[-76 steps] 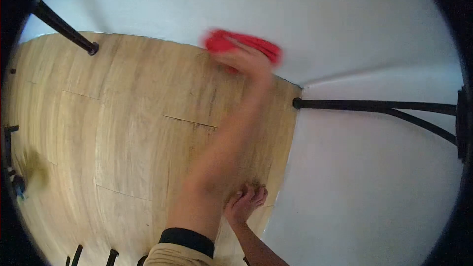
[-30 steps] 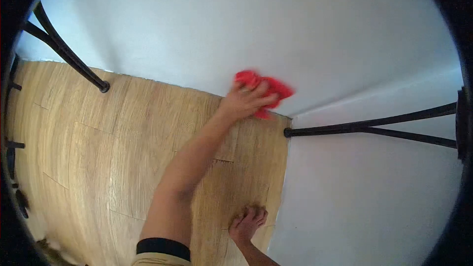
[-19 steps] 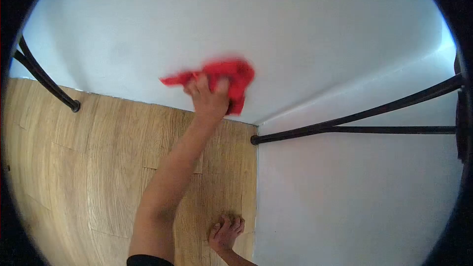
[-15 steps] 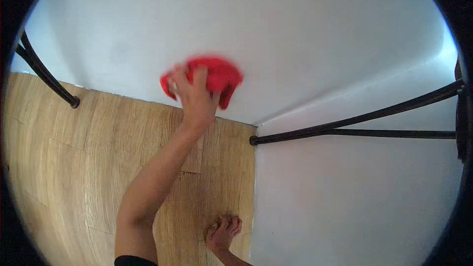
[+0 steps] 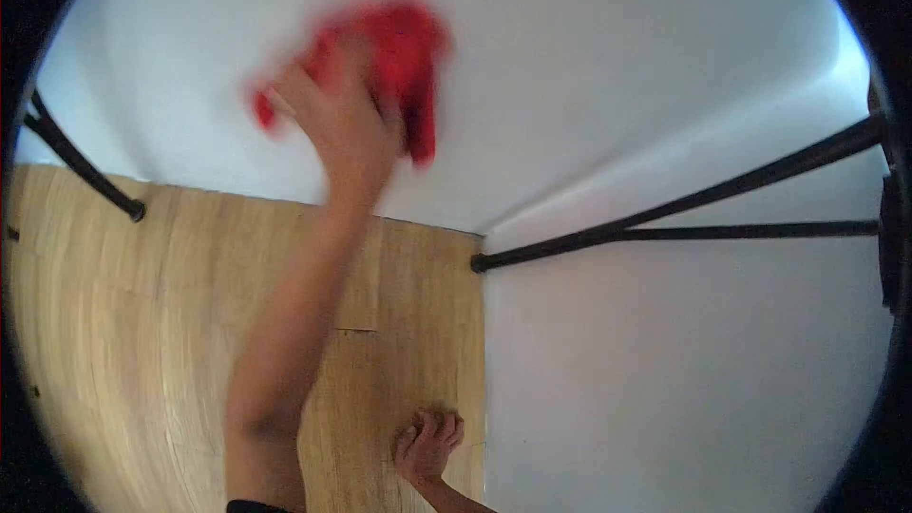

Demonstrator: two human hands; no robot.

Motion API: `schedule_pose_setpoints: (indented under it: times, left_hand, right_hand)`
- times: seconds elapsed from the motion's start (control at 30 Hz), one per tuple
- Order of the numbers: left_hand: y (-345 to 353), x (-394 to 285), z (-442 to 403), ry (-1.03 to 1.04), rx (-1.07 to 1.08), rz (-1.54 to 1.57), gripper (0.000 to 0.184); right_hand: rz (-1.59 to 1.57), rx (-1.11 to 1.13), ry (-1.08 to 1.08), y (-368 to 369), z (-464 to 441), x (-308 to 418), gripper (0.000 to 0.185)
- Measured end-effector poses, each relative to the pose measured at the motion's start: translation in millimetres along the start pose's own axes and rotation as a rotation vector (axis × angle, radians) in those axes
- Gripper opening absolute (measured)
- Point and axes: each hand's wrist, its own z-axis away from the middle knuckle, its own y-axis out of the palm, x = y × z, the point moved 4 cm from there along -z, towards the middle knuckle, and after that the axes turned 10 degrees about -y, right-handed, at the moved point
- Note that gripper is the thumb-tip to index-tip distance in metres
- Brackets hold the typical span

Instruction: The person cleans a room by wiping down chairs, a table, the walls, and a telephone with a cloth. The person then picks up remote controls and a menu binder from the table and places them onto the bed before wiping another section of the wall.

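Note:
A red cloth (image 5: 408,43), blurred by motion, is bunched under my left hand (image 5: 342,114) against the white wall (image 5: 570,66). The fingers of that hand press over the cloth, and its edges stick out above and on both sides. Low in the view, my right hand (image 5: 427,444) rests on the wooden floor (image 5: 218,323) with its fingers apart, holding nothing. It lies close to the side wall (image 5: 655,380). Whether the cloth lies fully flat on the wall is hidden by the hand and the blur.
Black metal legs (image 5: 684,214) reach in from the right, their foot standing near the corner of the walls. Another black leg (image 5: 90,166) stands on the floor at the left, near the wall's base.
My left hand has moved up the wall and slightly left with the red cloth. The right hand stays on the floor. The view has shifted a little.

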Motion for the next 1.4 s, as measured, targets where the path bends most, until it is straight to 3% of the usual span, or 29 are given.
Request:
schedule_pose_setpoints:
  times: [0.03,0.1,0.17,0.27,0.33,0.37,0.43,0.47,0.5,0.53,0.63,0.73,0.8,0.93,1.0,1.13,1.3,1.4]
  left_hand:
    - [-17.6,-37.6,-57.1,0.054,-0.202,0.066,0.020]
    - [4.1,-99.5,-108.3,-0.008,-0.302,0.041,0.024]
    - [23.9,-139.9,-82.1,0.125,-0.362,0.062,0.027]
    - [74.3,-153.4,53.5,0.689,-0.156,0.024,0.036]
    - [107.7,-69.9,168.5,1.116,0.266,-0.030,0.042]
    - [104.1,-22.2,189.5,1.093,0.509,-0.060,0.047]
    - [77.5,1.1,184.6,0.927,0.679,-0.098,0.052]
    - [60.0,-14.2,146.5,0.791,0.588,-0.132,0.052]
    - [56.1,-32.8,113.5,0.573,0.391,0.024,0.048]
    - [40.9,-69.5,58.6,0.460,0.204,0.187,0.034]
    - [24.2,-103.7,0.6,0.482,-0.052,0.204,0.027]
    - [12.6,-3.3,-22.4,0.372,-0.045,0.117,0.021]
    - [-10.9,90.3,-52.5,0.143,-0.065,0.145,0.018]
    - [-81.3,243.0,-105.8,-0.302,-0.322,0.721,0.014]
    - [-78.4,248.9,-83.2,-0.474,-0.360,0.565,0.015]
    - [-52.5,217.0,-20.9,-0.619,-0.053,0.306,0.017]
    - [-95.9,264.5,-89.2,-0.598,-0.380,0.431,0.022]
    - [-51.5,232.2,-33.2,-0.767,-0.379,0.317,0.026]
  right_hand:
    - [0.005,0.008,-0.005,-0.1,0.7,0.9,0.041]
    - [0.015,0.005,-0.003,-5.2,-2.7,6.5,0.042]
    - [-0.006,0.050,-0.049,-14.7,-8.4,13.3,0.047]
    - [0.031,0.096,-0.017,2.5,0.7,2.2,0.048]
    - [0.030,0.087,-0.024,0.7,-1.9,4.2,0.048]
    - [0.024,0.079,-0.022,-3.9,-1.3,4.4,0.048]
    - [0.034,0.056,-0.006,-8.5,-2.8,3.7,0.047]
    - [0.041,0.024,-0.019,-7.2,-4.0,3.5,0.047]
    - [0.038,0.024,-0.032,-5.6,-4.9,1.8,0.046]
    - [0.028,0.027,-0.050,-4.0,-1.5,-0.8,0.045]
    - [0.034,-0.012,-0.094,4.9,5.9,-1.9,0.044]
    - [0.052,0.007,-0.108,-3.2,7.8,-0.7,0.043]
    - [0.046,-0.029,-0.126,-5.2,1.4,4.7,0.043]
    - [0.094,0.016,-0.065,2.6,3.2,-2.0,0.043]
    - [0.089,0.015,-0.064,3.8,6.3,-3.3,0.044]
    - [0.082,-0.008,-0.086,6.6,6.2,-6.6,0.042]
    - [0.106,-0.026,-0.107,6.5,4.9,-7.4,0.044]
    - [0.125,0.001,-0.099,3.6,10.8,-6.0,0.045]
